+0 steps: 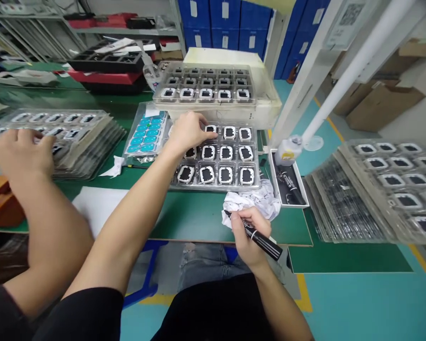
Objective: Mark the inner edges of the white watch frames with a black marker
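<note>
My left hand point(190, 130) is over the back left of a clear plastic tray point(216, 186). Its thumb reaches along the front edge of a small white frame point(211, 129) with a dark centre, and its fingers are apart from the thumb. Similar frames sit in rows in the tray's pockets; my hand and forearm hide some on the left. My right hand point(250, 234) grips a black marker pen point(264, 242), its tip pointing up and left, in front of a crumpled white cloth point(252, 199). A white box point(303, 201) with another black marker point(289, 182) lies right of the tray.
A co-worker's hand point(24, 151) rests over stacked trays point(99, 142) at left. More stacked trays point(341, 199) stand at right. Behind are another filled tray point(206, 85) and a blue-green pad sheet point(147, 132). A bottle point(288, 150) and a white post point(305, 94) stand right.
</note>
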`<act>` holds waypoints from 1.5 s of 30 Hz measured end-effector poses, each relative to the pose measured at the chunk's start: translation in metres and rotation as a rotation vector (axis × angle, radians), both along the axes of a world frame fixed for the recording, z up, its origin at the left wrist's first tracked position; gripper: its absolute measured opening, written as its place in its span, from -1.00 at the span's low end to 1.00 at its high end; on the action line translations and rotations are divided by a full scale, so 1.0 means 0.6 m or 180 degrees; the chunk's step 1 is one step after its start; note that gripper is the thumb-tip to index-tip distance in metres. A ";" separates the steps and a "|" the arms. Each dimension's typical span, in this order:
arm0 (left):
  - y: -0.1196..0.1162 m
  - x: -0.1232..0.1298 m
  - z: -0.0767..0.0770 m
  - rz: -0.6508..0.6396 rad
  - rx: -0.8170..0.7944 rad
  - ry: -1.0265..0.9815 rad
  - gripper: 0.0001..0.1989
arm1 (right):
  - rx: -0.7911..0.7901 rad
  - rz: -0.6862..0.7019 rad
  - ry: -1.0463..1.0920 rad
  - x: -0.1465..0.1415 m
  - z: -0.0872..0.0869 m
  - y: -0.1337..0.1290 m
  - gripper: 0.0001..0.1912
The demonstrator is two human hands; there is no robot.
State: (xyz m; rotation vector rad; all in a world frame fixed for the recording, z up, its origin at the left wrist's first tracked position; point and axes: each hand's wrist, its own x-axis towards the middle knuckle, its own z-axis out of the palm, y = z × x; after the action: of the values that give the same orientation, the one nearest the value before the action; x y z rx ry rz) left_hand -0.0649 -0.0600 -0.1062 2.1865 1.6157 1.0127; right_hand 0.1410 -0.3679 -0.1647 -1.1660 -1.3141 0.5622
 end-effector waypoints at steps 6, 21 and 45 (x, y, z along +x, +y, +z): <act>-0.010 0.019 0.000 0.0203 0.0130 -0.0227 -0.60 | -0.0001 0.0040 -0.0042 0.003 -0.003 0.002 -0.68; -0.440 0.035 -0.067 -0.0356 -0.0159 -0.3012 -0.48 | 0.0130 -0.0103 0.0060 0.015 -0.016 -0.009 -0.86; -0.490 0.045 -0.079 -0.0836 -0.1513 -0.2493 -0.53 | -0.0012 0.0017 0.0272 0.005 -0.006 -0.009 -0.93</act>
State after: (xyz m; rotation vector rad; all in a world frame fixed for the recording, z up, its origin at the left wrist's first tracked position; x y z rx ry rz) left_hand -0.0380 -0.3539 -0.1538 1.3767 1.0283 1.0704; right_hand 0.1439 -0.3732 -0.1683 -1.1300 -1.2441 0.6122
